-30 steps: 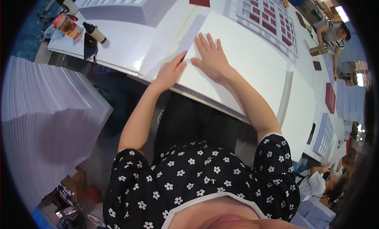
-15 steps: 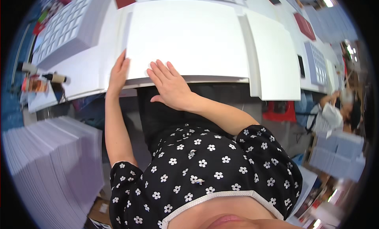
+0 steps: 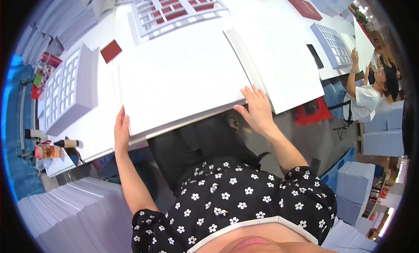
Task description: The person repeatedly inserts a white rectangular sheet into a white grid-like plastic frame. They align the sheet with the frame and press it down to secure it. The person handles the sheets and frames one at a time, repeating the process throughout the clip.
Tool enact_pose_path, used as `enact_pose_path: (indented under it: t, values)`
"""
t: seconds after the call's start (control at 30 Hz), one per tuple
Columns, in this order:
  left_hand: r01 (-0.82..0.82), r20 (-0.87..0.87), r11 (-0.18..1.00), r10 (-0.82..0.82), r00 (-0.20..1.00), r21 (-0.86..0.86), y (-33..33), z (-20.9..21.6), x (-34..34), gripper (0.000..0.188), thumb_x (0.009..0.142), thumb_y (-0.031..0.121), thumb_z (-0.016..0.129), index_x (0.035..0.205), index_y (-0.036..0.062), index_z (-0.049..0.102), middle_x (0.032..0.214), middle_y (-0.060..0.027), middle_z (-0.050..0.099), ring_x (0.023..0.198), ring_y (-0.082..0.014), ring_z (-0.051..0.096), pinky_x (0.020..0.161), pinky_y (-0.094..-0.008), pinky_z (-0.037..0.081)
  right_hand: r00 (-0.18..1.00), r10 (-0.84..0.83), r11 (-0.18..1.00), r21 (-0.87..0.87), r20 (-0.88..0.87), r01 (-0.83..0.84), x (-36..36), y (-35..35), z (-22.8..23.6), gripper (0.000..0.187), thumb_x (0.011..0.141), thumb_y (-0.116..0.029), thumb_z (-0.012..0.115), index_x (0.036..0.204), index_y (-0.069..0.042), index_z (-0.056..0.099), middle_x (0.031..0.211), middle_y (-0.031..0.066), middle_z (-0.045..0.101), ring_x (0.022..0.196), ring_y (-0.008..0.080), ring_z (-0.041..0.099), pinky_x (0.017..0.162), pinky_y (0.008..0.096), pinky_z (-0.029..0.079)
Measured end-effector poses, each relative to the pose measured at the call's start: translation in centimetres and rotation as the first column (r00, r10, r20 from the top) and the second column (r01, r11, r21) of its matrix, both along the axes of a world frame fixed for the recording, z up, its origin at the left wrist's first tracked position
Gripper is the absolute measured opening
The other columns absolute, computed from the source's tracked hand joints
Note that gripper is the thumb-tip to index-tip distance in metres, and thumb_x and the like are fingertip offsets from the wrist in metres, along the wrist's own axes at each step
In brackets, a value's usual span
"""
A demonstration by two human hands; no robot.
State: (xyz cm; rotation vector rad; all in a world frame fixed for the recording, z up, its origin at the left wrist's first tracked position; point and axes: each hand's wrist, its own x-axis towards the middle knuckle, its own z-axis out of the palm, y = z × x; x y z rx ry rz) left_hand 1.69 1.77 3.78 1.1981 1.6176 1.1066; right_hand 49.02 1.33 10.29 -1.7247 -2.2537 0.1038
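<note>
A large white board or sheet stack (image 3: 183, 78) lies on the table before me, and its near edge juts toward my lap. Along its left side, by the near corner, my left hand (image 3: 122, 130) rests with fingers stretched out. My right hand (image 3: 260, 111) is at the near right corner, fingers spread and thumb apart, fingertips touching the edge. Neither hand grips anything. Beside my right hand stands a narrow raised white strip (image 3: 245, 63). Further right lies another white sheet (image 3: 288, 69).
White lattice panels (image 3: 181, 13) lie at the back, with a stack of slotted panels (image 3: 70, 93) to the left. A dark red square (image 3: 111, 51), bottles (image 3: 49, 151), a red box (image 3: 305, 8) and a black phone (image 3: 314, 56) are around. At right a co-worker (image 3: 369, 93) lifts a white sheet.
My right hand has moved from the middle of the board's near edge to its right corner. My left hand stays at the left side. The view has turned, showing more of the back.
</note>
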Motion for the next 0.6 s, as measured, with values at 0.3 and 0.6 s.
enact_pose_path:
  t: [0.3,0.6]
  values:
    - [-0.368,-0.161,0.889,0.419,0.894,0.271,1.7,-4.1,-3.9,0.032,0.104,0.019,0.048,0.125,-0.0031,0.059,0.119,-0.0143,0.064,0.105,-0.0204,0.064,0.09,-0.0312,0.051,0.943,0.291,0.955,0.101,-0.161,-0.278,-3.6,20.6,3.3,0.064,0.088,-0.029,0.071,0.142,-0.008,0.044,0.146,0.0224,0.045,0.131,0.0406,0.046,0.108,0.0467,0.038]
    - [-0.412,-0.121,0.871,0.455,0.882,0.268,1.4,-5.0,-4.0,0.022,0.103,0.013,0.049,0.112,-0.0042,0.061,0.105,-0.0121,0.066,0.097,-0.0191,0.064,0.089,-0.0309,0.05,0.872,0.222,0.975,-0.084,0.436,-0.206,-11.1,42.1,2.1,0.097,0.076,-0.014,0.075,0.157,-0.028,0.024,0.154,0.0263,0.033,0.143,0.0488,0.03,0.11,0.059,0.031]
